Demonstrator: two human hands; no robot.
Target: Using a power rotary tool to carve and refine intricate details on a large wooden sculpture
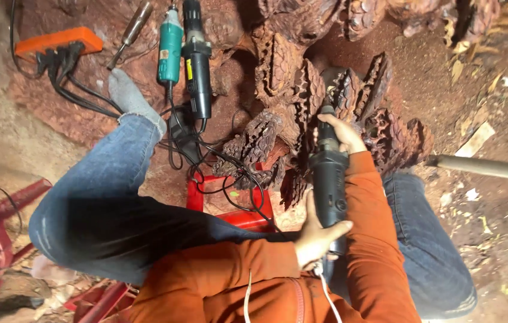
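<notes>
I hold a black electric die grinder point(328, 179) with both hands. My right hand point(340, 133) grips its front end, next to the carving. My left hand point(315, 234) wraps its rear body near my chest. The tool's tip meets a reddish-brown wood carving point(301, 90) with scale-like relief, which stands on the ground in front of me. My orange sleeves and blue jeans fill the lower view.
Two more grinders, one teal point(170, 45) and one black point(197, 60), lie at top centre with tangled black cords. An orange power strip point(56, 42) sits top left. A red stool point(230, 200) is under me. A grey pipe point(487, 168) enters from the right.
</notes>
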